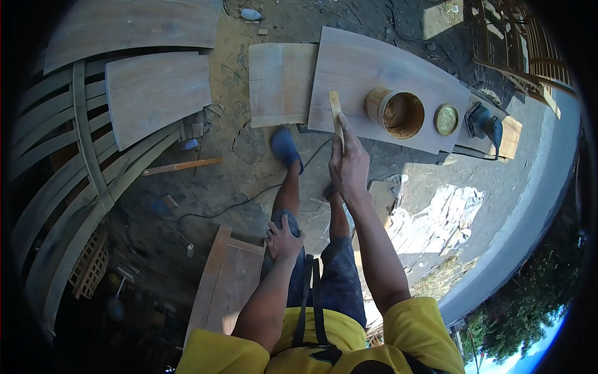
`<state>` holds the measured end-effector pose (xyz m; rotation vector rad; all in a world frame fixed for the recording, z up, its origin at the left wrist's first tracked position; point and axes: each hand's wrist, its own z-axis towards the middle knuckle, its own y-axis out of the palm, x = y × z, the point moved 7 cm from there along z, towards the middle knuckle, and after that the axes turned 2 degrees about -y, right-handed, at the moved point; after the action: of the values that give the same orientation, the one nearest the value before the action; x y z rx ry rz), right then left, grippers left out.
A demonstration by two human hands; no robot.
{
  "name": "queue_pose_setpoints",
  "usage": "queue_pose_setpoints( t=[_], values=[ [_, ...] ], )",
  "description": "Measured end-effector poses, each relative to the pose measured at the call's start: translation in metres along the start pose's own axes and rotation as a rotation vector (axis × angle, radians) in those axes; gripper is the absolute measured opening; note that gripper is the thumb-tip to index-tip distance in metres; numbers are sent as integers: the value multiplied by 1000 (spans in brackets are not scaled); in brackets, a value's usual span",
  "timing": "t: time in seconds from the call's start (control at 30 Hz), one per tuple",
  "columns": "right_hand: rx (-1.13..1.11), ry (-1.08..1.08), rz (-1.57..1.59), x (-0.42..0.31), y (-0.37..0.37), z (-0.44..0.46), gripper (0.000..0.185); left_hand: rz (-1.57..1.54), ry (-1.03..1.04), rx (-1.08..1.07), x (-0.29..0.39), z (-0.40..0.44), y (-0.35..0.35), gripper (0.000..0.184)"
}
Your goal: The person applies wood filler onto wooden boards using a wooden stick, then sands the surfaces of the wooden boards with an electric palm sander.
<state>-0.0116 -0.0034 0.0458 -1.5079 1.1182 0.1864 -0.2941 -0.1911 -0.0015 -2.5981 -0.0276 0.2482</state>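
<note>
Far L of your L hand (285, 237), a pale bd (156, 93) lies on a slatted frame (87, 118); no paste can be made out on it from here. Nearer that hand, a wood strip (184, 166) is on the ground, & a framed panel (240, 274) sits just L of it, toward your body. L hand itself: fingers apart, spread over your knee (283, 219), no tool in it. Ahead of it, past your shoe (285, 148), is a small bd (280, 81) w/ a paler band down it; can't tell if that's paste or dust.

Your R hand (350, 163) is closed on a flat spatula (337, 115), fingers together round the handle, tip pointing fwd over the large bd (374, 56). Can't tell if the tip touches the wood. Just ahead & R of that hand, on the same bd: the open tin (395, 113), brown paste on its inner wall & bottom, then its lid (446, 119), off & lying flat. Farther R, a power sander (483, 123) w/ its cord.

Progress, as I judge it: tin's opened & seemingly part used; large bd has a cloudy, pale face, but no fresh paste shows clearly, so amt done vs. left on it is unclear.
</note>
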Motion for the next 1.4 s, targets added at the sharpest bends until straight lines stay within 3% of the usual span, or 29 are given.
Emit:
queue_pose_setpoints(
  t=[0.2, 0.37, 0.57, 0.67, 1.07, 1.27, 1.4],
  values=[
    [6, -23, -121, -7, 30, 31, 48, -16, -17, -51, -4, 2, -2, 88],
    [-113, 97, -256, -13, 33, 29, 46, 2, -13, -32, -7, 6, 0, 88],
    [-12, -53, -194, -21, 24, 41, 45, -7, -7, -44, -5, 6, -7, 87],
    [-103, 21, -275, -19, 29, 36, 43, -7, -11, -46, -5, 7, -7, 87],
    [-27, -60, -196, -24, 39, 32, 51, -14, -22, -64, -1, 5, -9, 87],
    [-156, 16, -253, -19, 50, 23, 54, -31, -20, -57, -2, 6, -8, 88],
    [-100, 13, -219, -17, 49, 27, 54, -17, -12, -53, -4, 4, -7, 88]
  ],
)
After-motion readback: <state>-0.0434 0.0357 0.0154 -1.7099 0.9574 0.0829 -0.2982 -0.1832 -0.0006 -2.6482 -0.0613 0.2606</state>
